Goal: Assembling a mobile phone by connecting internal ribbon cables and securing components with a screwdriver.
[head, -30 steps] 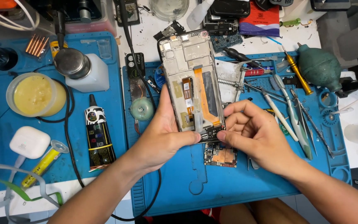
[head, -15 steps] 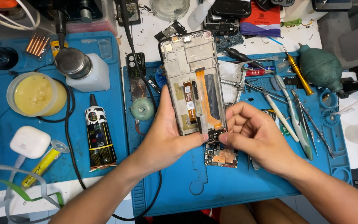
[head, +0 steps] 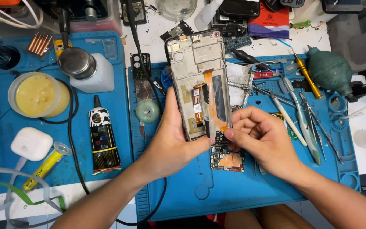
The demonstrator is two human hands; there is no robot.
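**Opened phone frame held over a blue repair mat**

A person's left hand [head: 172, 142] grips an opened phone frame [head: 200, 82] from its left edge and lower end, thumb pressed along the side and fingers curled shut behind it, holding the frame upright above a blue work mat [head: 272, 186]. The frame's inner face is towards the camera, showing orange flex ribbons and a dark strip down the middle. The right hand [head: 261, 138] meets the frame at its lower right corner, fingers bent and pinched closed against the edge; whether they hold a small part there cannot be told. Just below the two hands, a small circuit board [head: 227, 159] with copper-coloured shielding lies flat on the mat.

To the right of the hands, tweezers [head: 306, 121] and a yellow-handled screwdriver [head: 306, 76] lie side by side on the mat, with a green rubber air blower [head: 329, 70] beyond them. To the left, on a second blue mat, stand a black glue tube [head: 103, 138], a round tub of yellow paste [head: 37, 95], a white bottle with a metal cap [head: 85, 70] and a white earbud case [head: 31, 144].
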